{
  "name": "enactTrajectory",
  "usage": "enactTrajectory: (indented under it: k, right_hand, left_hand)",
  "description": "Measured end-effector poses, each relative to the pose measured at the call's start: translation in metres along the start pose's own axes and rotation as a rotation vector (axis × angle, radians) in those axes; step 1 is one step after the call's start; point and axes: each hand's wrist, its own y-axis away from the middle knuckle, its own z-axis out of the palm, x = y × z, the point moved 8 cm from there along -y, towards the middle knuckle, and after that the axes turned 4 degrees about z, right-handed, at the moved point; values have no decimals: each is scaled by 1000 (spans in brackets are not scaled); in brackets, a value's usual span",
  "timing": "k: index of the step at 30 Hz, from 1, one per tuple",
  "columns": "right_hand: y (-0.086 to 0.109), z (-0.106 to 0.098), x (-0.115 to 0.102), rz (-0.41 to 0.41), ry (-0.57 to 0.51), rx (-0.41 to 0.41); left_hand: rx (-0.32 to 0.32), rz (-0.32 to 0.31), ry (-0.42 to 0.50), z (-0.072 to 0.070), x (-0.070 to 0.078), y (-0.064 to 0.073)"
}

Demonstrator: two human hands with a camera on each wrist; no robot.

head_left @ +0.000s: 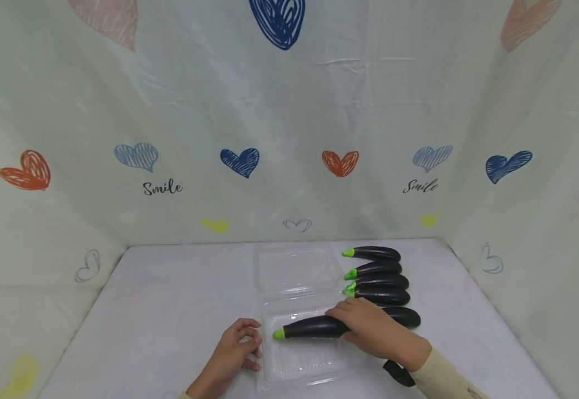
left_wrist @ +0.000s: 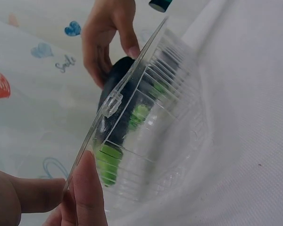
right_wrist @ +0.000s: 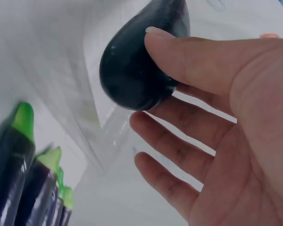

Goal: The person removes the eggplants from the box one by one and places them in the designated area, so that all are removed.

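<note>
My right hand (head_left: pixel 371 328) grips a dark purple eggplant (head_left: pixel 314 327) with a green stem end, which lies over the lower half of a clear plastic clamshell box (head_left: pixel 314 379). In the right wrist view, thumb and fingers hold the eggplant's rounded bottom end (right_wrist: pixel 132 66). At the box's left edge is my left hand (head_left: pixel 237 346). Its thumb and finger pinch the thin rim (left_wrist: pixel 92 129) in the left wrist view. The held eggplant's green stem (left_wrist: pixel 108 165) shows through the ribbed wall there. Another eggplant (head_left: pixel 404 317) is partly hidden behind my right hand.
Several more eggplants (head_left: pixel 376 254) lie in a column right of the box, green ends leftward. The box's lid half (head_left: pixel 294 269) lies open toward the back. A dark object (head_left: pixel 398 373) shows beside my right wrist. Heart-printed cloth walls (head_left: pixel 289 127) surround the white table (head_left: pixel 169 310).
</note>
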Motion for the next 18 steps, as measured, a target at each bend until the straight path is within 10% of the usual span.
enactTrajectory:
  k: [18]
  right_hand:
    - [39, -28, 21, -40, -14, 203]
  left_hand:
    - [-38, 13, 23, 1, 3, 5]
